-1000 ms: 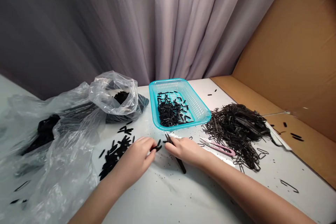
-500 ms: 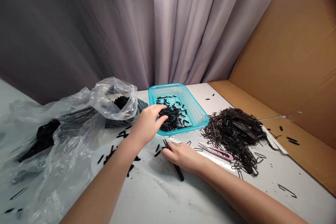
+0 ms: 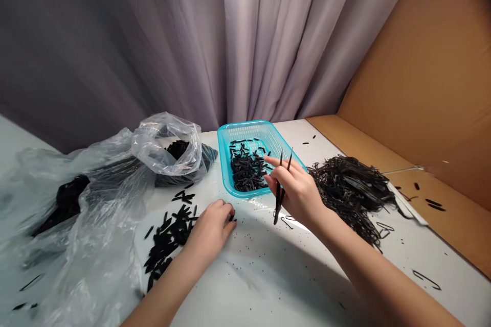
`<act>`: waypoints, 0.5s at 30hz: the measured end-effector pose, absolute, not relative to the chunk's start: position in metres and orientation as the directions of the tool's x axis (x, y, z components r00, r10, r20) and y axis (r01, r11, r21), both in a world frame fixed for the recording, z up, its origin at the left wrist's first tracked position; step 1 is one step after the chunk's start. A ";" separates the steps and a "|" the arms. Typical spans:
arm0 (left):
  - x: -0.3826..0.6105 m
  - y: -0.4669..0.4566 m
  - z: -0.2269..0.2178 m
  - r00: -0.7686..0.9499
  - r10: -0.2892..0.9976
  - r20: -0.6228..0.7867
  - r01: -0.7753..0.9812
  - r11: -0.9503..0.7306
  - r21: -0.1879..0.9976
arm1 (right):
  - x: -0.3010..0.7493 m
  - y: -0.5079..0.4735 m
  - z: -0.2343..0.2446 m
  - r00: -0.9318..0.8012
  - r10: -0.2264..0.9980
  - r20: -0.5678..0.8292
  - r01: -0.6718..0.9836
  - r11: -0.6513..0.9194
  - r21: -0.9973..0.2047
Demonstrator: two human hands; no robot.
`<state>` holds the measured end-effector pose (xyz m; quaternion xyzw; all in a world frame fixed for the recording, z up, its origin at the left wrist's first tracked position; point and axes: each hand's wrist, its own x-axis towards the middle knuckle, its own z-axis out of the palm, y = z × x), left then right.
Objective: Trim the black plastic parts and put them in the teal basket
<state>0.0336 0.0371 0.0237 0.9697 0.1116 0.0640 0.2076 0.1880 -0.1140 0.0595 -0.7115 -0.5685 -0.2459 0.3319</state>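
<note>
My right hand holds black tweezers upright, raised over the near right corner of the turquoise basket, which contains several small black pieces. My left hand rests on the table with its fingers curled down on a small black piece, beside a loose heap of black pieces.
A clear plastic bag with black pieces lies at the left on more crumpled plastic sheet. A tangle of thin black frames lies at the right. Brown cardboard walls the right side. A grey curtain hangs behind.
My left hand left the basket and came back down to the table by the loose heap. My right hand lifted the tweezers off the table and raised them toward the basket.
</note>
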 end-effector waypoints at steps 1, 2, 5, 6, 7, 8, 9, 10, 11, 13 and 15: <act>0.034 0.035 0.023 0.970 0.234 0.070 0.186 -0.894 0.408 | 0.186 -0.116 0.058 0.210 0.643 0.737 0.977 -0.120 -0.174; 0.035 0.032 0.023 0.973 0.222 0.064 0.180 -0.900 0.397 | 0.185 -0.118 0.056 0.191 0.644 0.741 0.981 -0.108 -0.159; 0.039 0.027 0.025 0.984 0.174 0.043 0.147 -0.921 0.361 | 0.183 -0.124 0.052 0.189 0.652 0.734 0.982 -0.103 -0.161; 0.040 0.026 0.026 0.986 0.160 0.037 0.137 -0.928 0.347 | 0.183 -0.126 0.051 0.198 0.651 0.733 0.980 -0.108 -0.169; 0.041 0.025 0.026 0.989 0.148 0.033 0.128 -0.934 0.334 | 0.184 -0.129 0.050 0.206 0.648 0.733 0.978 -0.112 -0.176; 0.041 0.024 0.027 0.990 0.137 0.029 0.120 -0.939 0.323 | 0.186 -0.131 0.050 0.213 0.644 0.735 0.976 -0.116 -0.182; 0.042 0.024 0.029 0.992 0.125 0.028 0.110 -0.942 0.316 | 0.187 -0.133 0.050 0.218 0.639 0.738 0.975 -0.117 -0.186; 0.042 0.023 0.031 0.993 0.110 0.029 0.096 -0.944 0.314 | 0.188 -0.136 0.050 0.221 0.634 0.741 0.975 -0.118 -0.190; 0.042 0.022 0.035 0.995 0.091 0.032 0.076 -0.945 0.318 | 0.190 -0.138 0.051 0.226 0.627 0.746 0.974 -0.119 -0.195; 0.043 0.020 0.046 0.998 0.043 0.051 0.023 -0.941 0.339 | 0.192 -0.143 0.053 0.243 0.607 0.757 0.970 -0.130 -0.207; 0.049 0.018 0.061 0.996 0.003 0.093 -0.032 -0.930 0.367 | 0.193 -0.147 0.054 0.263 0.581 0.770 0.965 -0.148 -0.218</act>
